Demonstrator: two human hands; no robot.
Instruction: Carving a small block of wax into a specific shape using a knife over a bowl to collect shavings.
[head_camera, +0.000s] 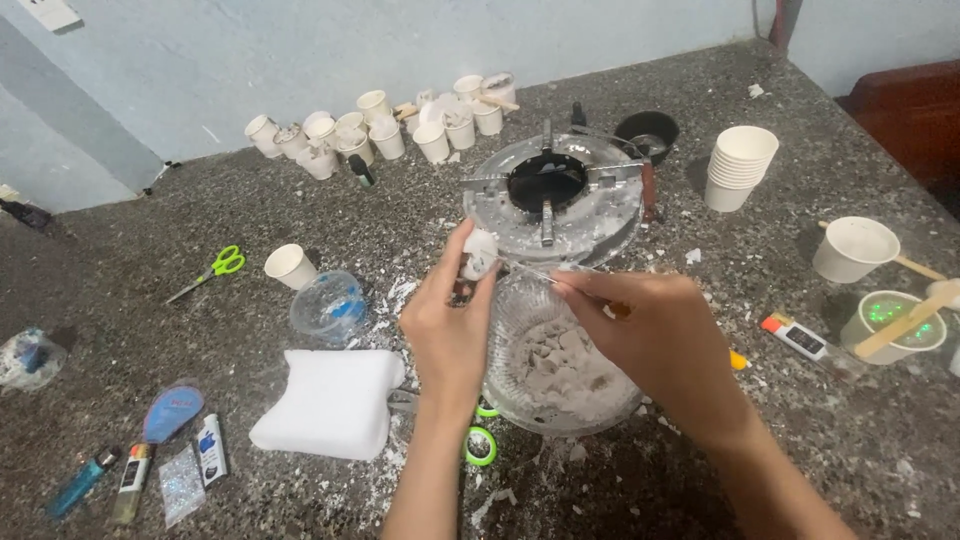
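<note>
My left hand (448, 325) holds a small white lump (479, 253) pinched between thumb and fingers, above the rim of a clear glass bowl (512, 385). The bowl holds pale grey-white broken pieces (560, 370). My right hand (660, 335) grips a thin stick-like tool (535, 272) whose tip touches the white lump. Both hands hover over the bowl on a speckled dark stone counter (300, 215).
A round gas burner (553, 195) stands just behind the bowl. Several small paper cups (385, 130) line the wall; a cup stack (738, 165) and two cups with sticks (870, 250) are at right. Green scissors (215, 268), a white block (330, 400), lighters and tubes (130, 480) lie left.
</note>
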